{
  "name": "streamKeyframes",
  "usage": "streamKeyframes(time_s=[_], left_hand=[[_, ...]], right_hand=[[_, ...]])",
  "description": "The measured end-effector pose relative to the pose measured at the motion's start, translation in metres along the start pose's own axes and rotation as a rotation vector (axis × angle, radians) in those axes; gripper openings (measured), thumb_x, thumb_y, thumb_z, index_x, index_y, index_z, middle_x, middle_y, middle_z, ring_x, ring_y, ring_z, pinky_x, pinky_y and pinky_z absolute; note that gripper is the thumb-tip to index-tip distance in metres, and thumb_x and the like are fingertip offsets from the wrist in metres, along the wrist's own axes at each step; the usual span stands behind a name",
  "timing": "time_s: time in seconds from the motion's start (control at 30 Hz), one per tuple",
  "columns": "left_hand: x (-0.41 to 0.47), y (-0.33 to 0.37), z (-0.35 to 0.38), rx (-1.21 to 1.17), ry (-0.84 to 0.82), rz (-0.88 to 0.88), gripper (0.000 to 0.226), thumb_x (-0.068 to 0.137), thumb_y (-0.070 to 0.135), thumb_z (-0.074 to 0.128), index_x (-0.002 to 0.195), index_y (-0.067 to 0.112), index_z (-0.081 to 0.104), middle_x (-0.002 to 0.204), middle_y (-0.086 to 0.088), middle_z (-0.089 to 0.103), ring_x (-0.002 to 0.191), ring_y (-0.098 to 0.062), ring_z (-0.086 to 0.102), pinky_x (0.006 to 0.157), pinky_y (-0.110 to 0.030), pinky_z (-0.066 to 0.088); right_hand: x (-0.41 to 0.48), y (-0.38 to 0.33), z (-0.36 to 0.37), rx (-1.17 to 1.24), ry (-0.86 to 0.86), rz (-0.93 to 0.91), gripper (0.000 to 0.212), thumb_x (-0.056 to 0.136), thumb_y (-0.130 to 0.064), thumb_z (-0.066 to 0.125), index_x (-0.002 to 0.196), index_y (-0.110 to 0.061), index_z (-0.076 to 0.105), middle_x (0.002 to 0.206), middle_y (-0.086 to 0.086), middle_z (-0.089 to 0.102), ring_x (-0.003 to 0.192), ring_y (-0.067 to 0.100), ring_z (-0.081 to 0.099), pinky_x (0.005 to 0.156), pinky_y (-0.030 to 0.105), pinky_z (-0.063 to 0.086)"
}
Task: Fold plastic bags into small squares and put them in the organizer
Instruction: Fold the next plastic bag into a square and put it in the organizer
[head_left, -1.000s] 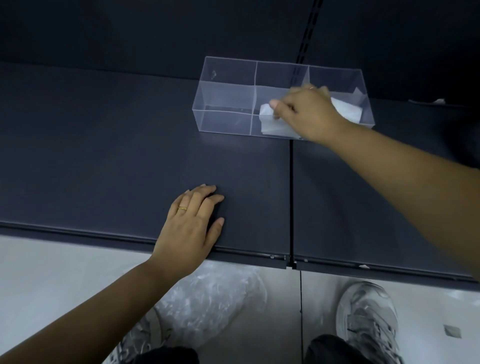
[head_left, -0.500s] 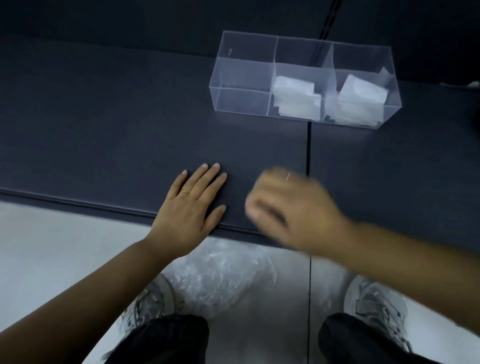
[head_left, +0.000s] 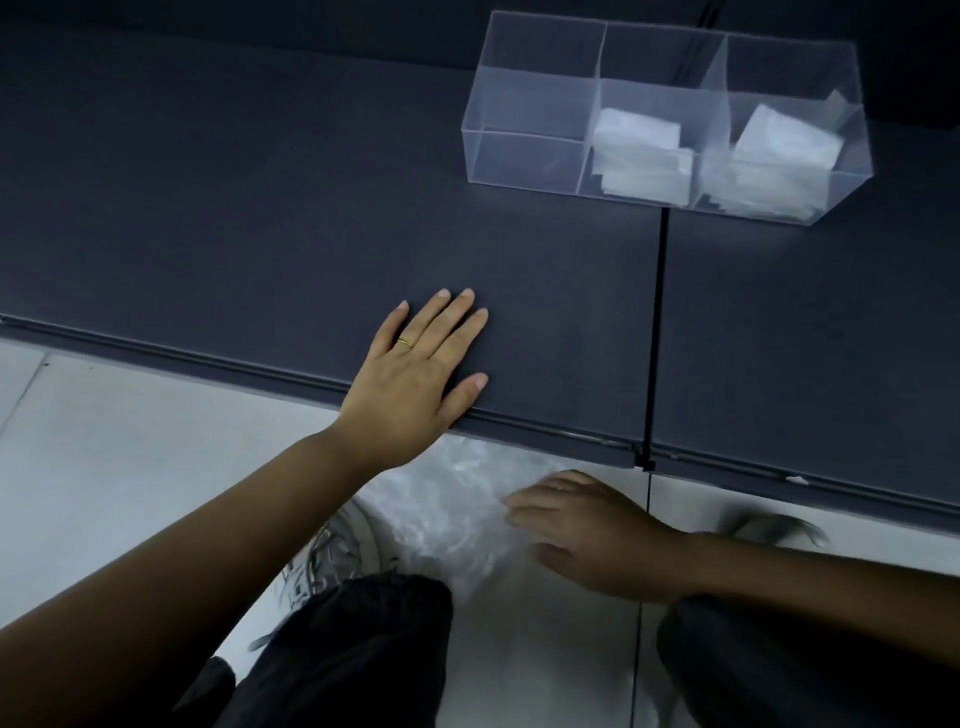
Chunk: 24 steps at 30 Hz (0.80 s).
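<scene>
Clear acrylic organizer (head_left: 524, 104) at the counter's (head_left: 260, 208) far right: folded white plastic squares (head_left: 639, 150) in its middle and right compartments. Left hand (head_left: 415, 374) flat at the front edge, fingers straight. Blurred right hand (head_left: 587, 535), fingers loosely spread, over crinkled clear bags (head_left: 447, 504) on the floor.

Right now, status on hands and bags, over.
Left hand flat on table, open. Right hand open at loose bags, contact unclear. Organizer: folded squares middle and right, left compartment empty. Nothing blocking.
</scene>
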<state>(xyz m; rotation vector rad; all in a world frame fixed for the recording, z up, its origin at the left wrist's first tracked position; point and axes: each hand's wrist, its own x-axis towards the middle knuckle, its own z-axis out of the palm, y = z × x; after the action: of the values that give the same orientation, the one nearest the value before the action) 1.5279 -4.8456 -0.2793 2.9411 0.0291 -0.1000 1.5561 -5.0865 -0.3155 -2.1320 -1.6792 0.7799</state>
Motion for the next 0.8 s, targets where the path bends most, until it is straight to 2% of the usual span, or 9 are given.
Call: streamKeyframes(time_s=[0.07, 0.2, 0.3, 0.4, 0.47, 0.53, 0.67, 0.73, 0.8], left_hand=[[0.003, -0.001, -0.005, -0.147, -0.025, -0.028, 0.056, 0.100, 0.046, 0.033, 0.150, 0.023, 0.025, 0.160, 0.007, 0.013, 0.147, -0.006, 0.001, 0.119, -0.030, -0.005], [0.005, -0.004, -0.039, -0.826, -0.163, -0.220, 0.054, 0.094, 0.064, 0.026, 0.122, 0.036, 0.063, 0.143, 0.020, 0.046, 0.136, 0.012, 0.024, 0.114, -0.018, 0.009], [0.006, -0.009, -0.061, -1.284, -0.333, -0.201, 0.079, 0.086, 0.077, 0.014, 0.122, 0.028, 0.064, 0.127, 0.011, 0.063, 0.126, -0.002, 0.050, 0.106, -0.026, 0.028], [0.012, 0.004, -0.067, -1.329, -0.448, -0.102, 0.074, 0.077, 0.079, 0.046, 0.131, 0.028, 0.052, 0.126, 0.004, 0.064, 0.122, -0.013, 0.056, 0.104, -0.032, 0.038], [0.020, 0.020, -0.062, -1.296, -0.464, -0.130, 0.060, 0.076, 0.052, 0.073, 0.128, 0.030, 0.054, 0.117, 0.004, 0.069, 0.113, -0.012, 0.062, 0.098, -0.026, 0.045], [0.029, 0.033, -0.054, -1.275, -0.375, -0.203, 0.043, 0.074, 0.028, 0.080, 0.114, 0.026, 0.065, 0.099, 0.000, 0.074, 0.094, -0.010, 0.069, 0.085, -0.016, 0.050], [0.041, 0.037, -0.047, -1.214, -0.157, -0.398, 0.014, 0.086, 0.010, 0.067, 0.088, 0.022, 0.074, 0.080, 0.002, 0.074, 0.070, -0.007, 0.066, 0.069, -0.012, 0.051], [0.041, 0.039, -0.043, -1.223, -0.130, -0.436, 0.013, 0.090, 0.012, 0.063, 0.090, 0.022, 0.072, 0.078, 0.003, 0.073, 0.073, -0.008, 0.066, 0.072, -0.014, 0.053], [0.040, 0.047, -0.037, -1.142, -0.095, -0.382, 0.010, 0.088, 0.023, 0.065, 0.096, 0.028, 0.069, 0.087, 0.006, 0.071, 0.081, -0.005, 0.066, 0.077, -0.013, 0.051]], right_hand=[[-0.011, -0.017, -0.027, 0.089, 0.209, -0.018, 0.018, 0.089, -0.024, 0.064, 0.102, -0.016, 0.073, 0.104, -0.003, 0.069, 0.094, 0.015, 0.065, 0.086, 0.029, 0.051], [-0.025, -0.036, -0.084, 0.493, 0.418, 0.134, 0.006, 0.082, -0.029, 0.069, 0.088, -0.027, 0.073, 0.086, -0.016, 0.069, 0.078, -0.001, 0.065, 0.070, 0.015, 0.050], [-0.028, -0.018, -0.126, 0.832, 0.630, 0.270, 0.010, 0.081, -0.033, 0.069, 0.090, -0.029, 0.072, 0.070, -0.009, 0.068, 0.060, 0.002, 0.061, 0.057, 0.014, 0.048], [-0.027, 0.014, -0.145, 0.962, 0.774, 0.416, 0.012, 0.089, -0.018, 0.061, 0.085, -0.021, 0.072, 0.060, -0.004, 0.061, 0.051, 0.003, 0.049, 0.048, 0.013, 0.040], [-0.028, 0.032, -0.145, 1.014, 0.795, 0.492, 0.018, 0.092, -0.013, 0.058, 0.084, -0.020, 0.072, 0.066, -0.003, 0.065, 0.057, 0.007, 0.053, 0.050, 0.016, 0.042], [-0.031, 0.046, -0.142, 1.035, 0.801, 0.546, 0.019, 0.093, -0.012, 0.057, 0.084, -0.020, 0.072, 0.072, -0.002, 0.069, 0.061, 0.009, 0.058, 0.052, 0.019, 0.046], [-0.042, 0.072, -0.140, 0.827, 0.865, 0.758, 0.013, 0.094, -0.014, 0.058, 0.089, -0.018, 0.069, 0.083, -0.003, 0.072, 0.070, 0.006, 0.063, 0.062, 0.021, 0.050], [-0.051, 0.077, -0.139, 0.446, 0.839, 0.909, 0.013, 0.092, -0.021, 0.061, 0.104, -0.018, 0.066, 0.112, 0.008, 0.062, 0.093, 0.017, 0.062, 0.084, 0.033, 0.050], [-0.060, 0.069, -0.138, 0.071, 0.924, 0.863, 0.026, 0.091, -0.023, 0.062, 0.116, -0.016, 0.061, 0.122, 0.008, 0.049, 0.108, 0.024, 0.053, 0.099, 0.041, 0.041]])
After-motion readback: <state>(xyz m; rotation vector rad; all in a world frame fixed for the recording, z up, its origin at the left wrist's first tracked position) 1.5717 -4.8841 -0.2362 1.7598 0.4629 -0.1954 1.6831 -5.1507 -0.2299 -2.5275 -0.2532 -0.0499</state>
